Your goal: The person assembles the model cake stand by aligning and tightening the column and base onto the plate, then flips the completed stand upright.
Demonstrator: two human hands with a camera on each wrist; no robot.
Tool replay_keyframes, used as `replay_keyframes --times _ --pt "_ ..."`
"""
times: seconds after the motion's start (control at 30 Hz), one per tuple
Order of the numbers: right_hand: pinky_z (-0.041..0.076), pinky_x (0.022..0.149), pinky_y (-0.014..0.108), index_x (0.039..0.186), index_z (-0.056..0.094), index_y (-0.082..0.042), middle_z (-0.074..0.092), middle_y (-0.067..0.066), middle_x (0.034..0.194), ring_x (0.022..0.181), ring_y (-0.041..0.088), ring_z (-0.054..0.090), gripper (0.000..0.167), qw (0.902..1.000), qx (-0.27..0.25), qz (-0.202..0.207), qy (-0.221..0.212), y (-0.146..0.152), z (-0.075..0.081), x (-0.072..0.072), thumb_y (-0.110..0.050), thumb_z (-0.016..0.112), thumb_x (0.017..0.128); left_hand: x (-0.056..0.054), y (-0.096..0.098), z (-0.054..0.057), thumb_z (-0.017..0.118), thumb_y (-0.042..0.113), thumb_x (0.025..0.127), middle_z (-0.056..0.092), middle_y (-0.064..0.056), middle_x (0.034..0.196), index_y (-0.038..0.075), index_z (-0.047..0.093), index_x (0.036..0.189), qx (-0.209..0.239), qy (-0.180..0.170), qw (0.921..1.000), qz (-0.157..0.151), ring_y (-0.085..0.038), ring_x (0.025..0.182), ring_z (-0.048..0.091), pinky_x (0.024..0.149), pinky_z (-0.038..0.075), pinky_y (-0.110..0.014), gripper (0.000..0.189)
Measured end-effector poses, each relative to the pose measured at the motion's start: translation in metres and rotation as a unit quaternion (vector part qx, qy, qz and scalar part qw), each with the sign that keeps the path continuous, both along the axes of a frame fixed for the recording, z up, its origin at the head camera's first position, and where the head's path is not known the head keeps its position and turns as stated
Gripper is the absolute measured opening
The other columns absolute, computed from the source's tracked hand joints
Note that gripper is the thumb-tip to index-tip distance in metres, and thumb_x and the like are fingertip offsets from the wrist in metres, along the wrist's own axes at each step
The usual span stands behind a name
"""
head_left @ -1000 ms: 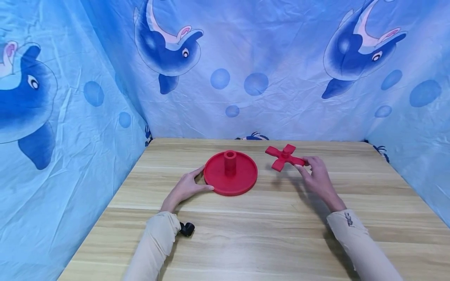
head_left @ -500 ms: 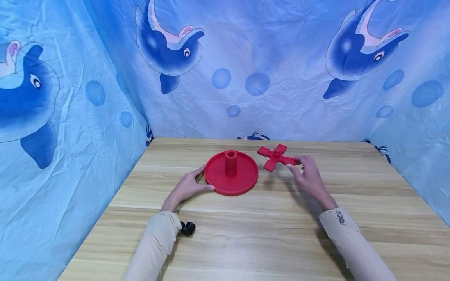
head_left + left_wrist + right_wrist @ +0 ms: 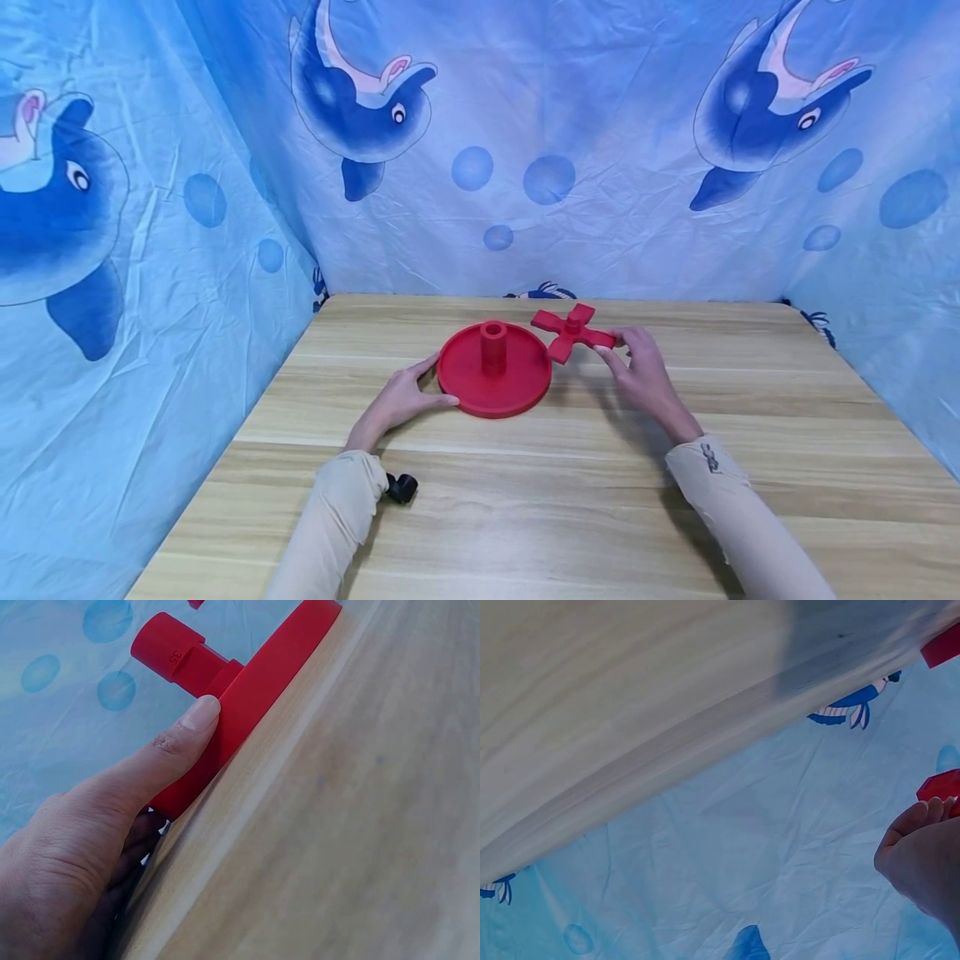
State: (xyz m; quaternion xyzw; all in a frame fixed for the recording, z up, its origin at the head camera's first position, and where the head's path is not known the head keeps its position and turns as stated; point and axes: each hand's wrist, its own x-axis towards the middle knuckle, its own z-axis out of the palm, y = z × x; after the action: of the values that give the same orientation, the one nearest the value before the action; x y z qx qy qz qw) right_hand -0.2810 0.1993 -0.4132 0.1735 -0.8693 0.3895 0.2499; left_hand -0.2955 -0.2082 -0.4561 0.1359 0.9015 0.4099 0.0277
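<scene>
A round red base (image 3: pixel 519 390) with a raised rim lies on the table. From its middle rises a hollow red post (image 3: pixel 492 350), marked "35" in the left wrist view. My left hand (image 3: pixel 397 402) holds the base's left side, thumb on the rim at the near side and fingers further back. To the right of the base, my right hand (image 3: pixel 643 375) pinches one arm of a red cross-shaped piece (image 3: pixel 572 327) with a short round stub on top. This piece is in the air, tilted, near the base's right rim. The right wrist view shows only part of it.
The wooden table (image 3: pixel 540 517) carries the base. Blue dolphin-print cloth (image 3: pixel 510 100) hangs behind and at both sides of it. A small black device (image 3: pixel 402 489) sits at the left sleeve's cuff.
My right hand has moved left with the cross-shaped piece, bringing it close to the base's right rim. The left hand and the base have stayed in place.
</scene>
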Motion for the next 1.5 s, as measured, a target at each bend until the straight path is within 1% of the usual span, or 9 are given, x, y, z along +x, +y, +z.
replay_keyframes --times 0.2,0.43,0.67,0.77,0.97,1.13,1.23,1.37,1.5 --pt "0.041 0.081 0.046 0.117 0.066 0.012 0.061 0.024 0.107 0.102 0.038 0.052 0.028 0.9999 -0.005 0.008 0.005 -0.009 0.002 -0.001 -0.004 0.073 0.096 -0.001 0.0 -0.001 0.086 0.061 0.076 0.046 -0.012 0.157 0.02 0.039 0.162 -0.004 0.002 1.0 -0.002 -0.032 0.144 0.041 0.113 0.038 -0.055 0.106" --pt "0.045 0.084 0.056 0.118 0.066 0.011 0.061 0.023 0.108 0.103 0.037 0.053 0.028 0.9993 -0.026 0.027 0.004 -0.021 0.005 -0.001 -0.003 0.074 0.095 -0.003 0.0 -0.003 0.086 0.062 0.076 0.048 -0.012 0.156 0.02 0.04 0.161 -0.01 0.011 0.9999 -0.001 -0.03 0.14 0.045 0.113 0.04 -0.053 0.106" --pt "0.045 0.084 0.053 0.119 0.066 0.009 0.061 0.022 0.11 0.103 0.035 0.053 0.029 0.9986 -0.037 0.039 0.001 -0.033 0.007 -0.001 -0.005 0.074 0.096 -0.003 -0.001 -0.002 0.086 0.062 0.076 0.048 -0.012 0.156 0.019 0.04 0.161 -0.01 0.012 0.9999 -0.001 -0.031 0.14 0.045 0.112 0.04 -0.054 0.106" --pt "0.045 0.083 0.055 0.118 0.066 0.01 0.061 0.022 0.108 0.102 0.037 0.054 0.028 0.9981 -0.041 0.046 0.008 -0.039 0.008 -0.001 -0.004 0.074 0.095 -0.003 -0.001 -0.003 0.086 0.063 0.076 0.048 -0.012 0.156 0.02 0.04 0.161 -0.009 0.01 0.9999 0.001 -0.031 0.141 0.045 0.112 0.04 -0.054 0.106" --pt "0.046 0.085 0.059 0.118 0.066 0.009 0.061 0.022 0.11 0.103 0.035 0.053 0.026 0.9974 -0.046 0.054 0.002 -0.049 0.011 -0.001 -0.003 0.073 0.096 -0.002 -0.001 -0.004 0.086 0.061 0.076 0.049 -0.012 0.155 0.02 0.04 0.161 -0.008 0.014 0.9999 0.001 -0.03 0.136 0.048 0.11 0.042 -0.053 0.105" --pt "0.047 0.083 0.057 0.116 0.066 0.009 0.062 0.022 0.108 0.101 0.036 0.055 0.025 0.9964 -0.05 0.066 0.022 -0.059 0.012 -0.002 -0.002 0.073 0.095 -0.002 -0.001 -0.003 0.086 0.062 0.076 0.049 -0.013 0.155 0.019 0.04 0.161 -0.012 0.011 0.9999 0.004 -0.03 0.138 0.047 0.111 0.041 -0.053 0.106" --pt "0.048 0.082 0.054 0.117 0.066 0.009 0.062 0.022 0.109 0.102 0.036 0.056 0.025 0.9951 -0.06 0.075 0.023 -0.065 0.012 -0.002 -0.002 0.072 0.095 -0.002 -0.001 -0.003 0.086 0.062 0.077 0.049 -0.014 0.155 0.019 0.04 0.161 -0.013 0.012 0.9998 0.003 -0.031 0.139 0.046 0.111 0.041 -0.053 0.105" --pt "0.049 0.082 0.047 0.119 0.067 0.009 0.063 0.021 0.111 0.103 0.034 0.058 0.025 0.992 -0.089 0.089 0.009 -0.073 0.014 -0.001 0.0 0.071 0.096 -0.002 -0.001 -0.002 0.085 0.062 0.077 0.049 -0.013 0.155 0.019 0.04 0.161 -0.015 0.016 0.9998 0.001 -0.031 0.137 0.047 0.111 0.042 -0.053 0.105" --pt "0.049 0.083 0.045 0.119 0.068 0.008 0.065 0.02 0.111 0.101 0.032 0.058 0.023 0.9865 -0.128 0.1 -0.021 -0.081 0.017 0.001 -0.001 0.069 0.098 -0.001 -0.001 -0.002 0.085 0.063 0.077 0.048 -0.012 0.156 0.019 0.04 0.161 -0.015 0.017 0.9997 -0.001 -0.031 0.139 0.046 0.111 0.042 -0.053 0.105"
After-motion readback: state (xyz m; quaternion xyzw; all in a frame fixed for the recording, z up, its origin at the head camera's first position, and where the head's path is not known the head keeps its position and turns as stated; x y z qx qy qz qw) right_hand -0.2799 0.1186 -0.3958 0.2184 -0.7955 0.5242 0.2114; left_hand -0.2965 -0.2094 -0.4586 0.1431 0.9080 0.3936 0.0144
